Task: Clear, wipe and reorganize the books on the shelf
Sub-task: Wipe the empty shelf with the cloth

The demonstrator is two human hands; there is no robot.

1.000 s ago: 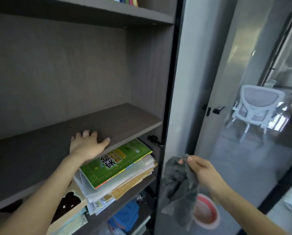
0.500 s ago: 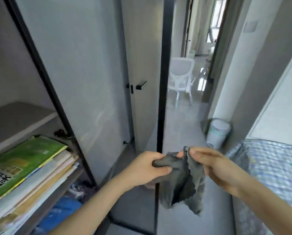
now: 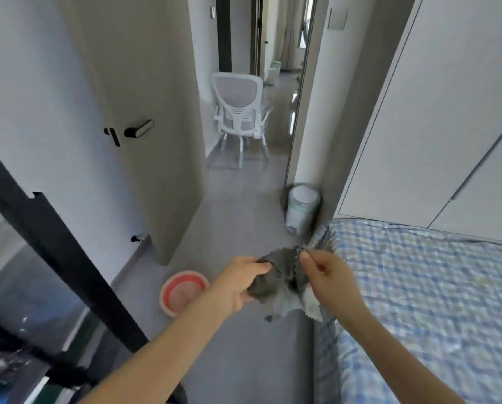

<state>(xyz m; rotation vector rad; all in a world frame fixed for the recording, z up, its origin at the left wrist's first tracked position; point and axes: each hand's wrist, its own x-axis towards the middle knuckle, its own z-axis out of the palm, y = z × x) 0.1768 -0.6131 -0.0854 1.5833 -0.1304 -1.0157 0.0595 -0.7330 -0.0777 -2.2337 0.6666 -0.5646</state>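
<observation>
Both hands are holding a grey cloth (image 3: 284,275) above the floor (image 3: 244,228), beside the bed (image 3: 433,287). The left hand (image 3: 238,282) is gripping its bunched left side; the right hand (image 3: 328,277) is pinching its upper edge. A red basin (image 3: 182,290) is sitting on the floor below the left hand.

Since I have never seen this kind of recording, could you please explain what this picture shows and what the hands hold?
No machine here: a person wears a wide-angle camera on the head, looking forward and down, so the arms are their own. The left hand and right hand both grip a crumpled grey cloth. On the floor stands a pink basin; a checked bed is on the right, a white bin near its corner, a white chair beyond.
</observation>
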